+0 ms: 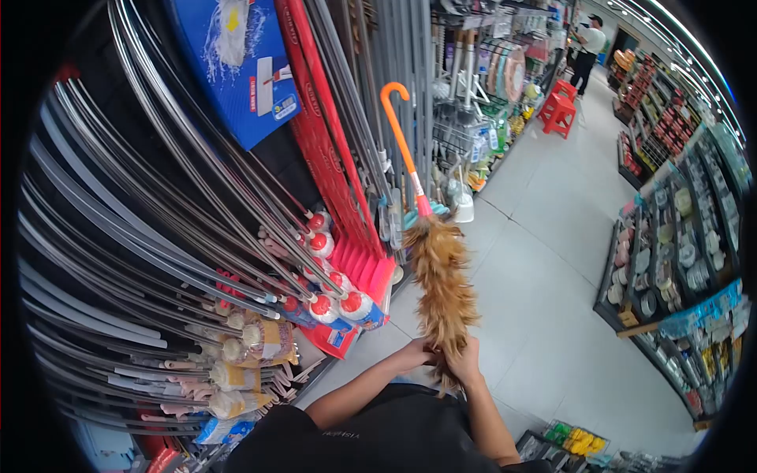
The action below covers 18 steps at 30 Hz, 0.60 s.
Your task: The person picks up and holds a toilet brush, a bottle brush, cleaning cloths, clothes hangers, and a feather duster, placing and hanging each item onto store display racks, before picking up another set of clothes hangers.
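Note:
A feather duster [440, 276] with shaggy brown feathers and a hooked orange handle points away from me, its handle end farthest off. My left hand [413, 356] is closed around the near feathered end from the left side. On the other side, my right hand [464, 359] grips the same end, close to the left. Feathers hide some of the fingers. Beyond my left hand stand red dustpans [359, 272] and mops with red-and-white wrapped heads [361, 309].
Long mop poles [158, 197] crowd the left. Brushes hang on a rack [473, 118] ahead. A grey tiled aisle [544, 260] runs between it and shelves of goods [678, 260] at right. Red stools [558, 109] and a standing person [587, 51] are farther up.

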Motion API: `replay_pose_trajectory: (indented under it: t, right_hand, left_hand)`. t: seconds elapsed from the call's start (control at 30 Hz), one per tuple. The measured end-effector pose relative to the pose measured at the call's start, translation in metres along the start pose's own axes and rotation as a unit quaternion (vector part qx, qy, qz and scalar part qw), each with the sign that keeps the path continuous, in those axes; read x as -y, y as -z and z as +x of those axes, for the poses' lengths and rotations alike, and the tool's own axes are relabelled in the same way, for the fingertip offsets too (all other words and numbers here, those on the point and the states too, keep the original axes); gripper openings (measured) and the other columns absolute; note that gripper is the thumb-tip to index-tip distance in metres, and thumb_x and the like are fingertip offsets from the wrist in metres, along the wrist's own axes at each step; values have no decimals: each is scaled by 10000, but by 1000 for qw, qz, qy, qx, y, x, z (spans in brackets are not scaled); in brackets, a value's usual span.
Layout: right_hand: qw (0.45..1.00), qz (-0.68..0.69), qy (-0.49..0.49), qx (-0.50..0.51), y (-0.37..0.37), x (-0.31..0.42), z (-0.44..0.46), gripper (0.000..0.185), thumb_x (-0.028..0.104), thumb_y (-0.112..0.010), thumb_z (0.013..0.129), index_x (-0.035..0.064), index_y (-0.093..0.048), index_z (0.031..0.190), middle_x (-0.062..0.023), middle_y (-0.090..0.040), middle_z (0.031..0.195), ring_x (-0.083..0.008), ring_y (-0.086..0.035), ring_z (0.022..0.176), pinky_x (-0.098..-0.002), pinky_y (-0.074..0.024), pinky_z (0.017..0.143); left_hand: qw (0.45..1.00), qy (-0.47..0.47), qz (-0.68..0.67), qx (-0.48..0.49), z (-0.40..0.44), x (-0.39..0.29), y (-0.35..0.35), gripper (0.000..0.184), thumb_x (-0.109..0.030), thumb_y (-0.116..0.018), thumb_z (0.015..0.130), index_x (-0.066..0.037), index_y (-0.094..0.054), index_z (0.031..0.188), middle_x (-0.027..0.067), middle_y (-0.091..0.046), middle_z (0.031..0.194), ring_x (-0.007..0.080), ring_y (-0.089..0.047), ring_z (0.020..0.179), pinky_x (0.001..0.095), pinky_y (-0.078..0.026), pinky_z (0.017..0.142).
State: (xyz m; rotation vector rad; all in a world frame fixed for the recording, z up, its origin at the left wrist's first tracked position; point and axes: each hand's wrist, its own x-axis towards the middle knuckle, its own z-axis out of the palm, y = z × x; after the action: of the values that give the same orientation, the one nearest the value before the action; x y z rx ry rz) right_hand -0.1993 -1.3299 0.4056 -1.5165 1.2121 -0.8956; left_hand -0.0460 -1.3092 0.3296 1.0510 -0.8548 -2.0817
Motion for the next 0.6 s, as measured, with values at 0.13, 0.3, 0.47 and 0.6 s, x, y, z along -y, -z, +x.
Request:
replay_pose_trajectory:
  t: [0.13, 0.3, 0.47, 0.6]
  right_hand:
    - [996, -9, 92, -18, -11, -6, 41, 225, 32, -607, 758, -18, -630, 976, -174, -670, 828, -273, -657, 727, -336, -502, 673]
    - [985, -62, 119, 106, -10, -24, 83, 258, 73, -650, 708, 18, -648, 960, -151, -655, 788, -304, -637, 678, -356, -505, 643]
    - [949, -37, 246, 196, -14, -41, 158, 309, 124, -716, 681, 49, -654, 974, -159, -669, 877, -323, -657, 783, -357, -522, 693]
    - [889, -20, 270, 369, 4, -36, 219, 290, 154, -718, 747, 51, -662, 1012, -119, -689, 942, -279, -670, 845, -331, -528, 764]
  left_hand:
    - [976, -189, -40, -101, -16, -34, 25, 561, -6, -619, 841, -13, -374, 1345, 109, -495, 1289, 186, -478, 1192, 322, -413, 974]
    - [916, -288, 186, -211, -35, -111, 21, 617, -53, -671, 826, -3, -348, 1349, 121, -440, 1349, 195, -439, 1238, 328, -368, 1015]
    - [860, -344, 197, -322, -5, -133, 23, 527, -2, -632, 821, -8, -408, 1298, 110, -497, 1280, 181, -484, 1183, 315, -425, 951]
    - [817, -373, 260, -356, 22, -165, 19, 531, 16, -633, 801, 3, -414, 1284, 98, -520, 1238, 186, -492, 1168, 334, -408, 965]
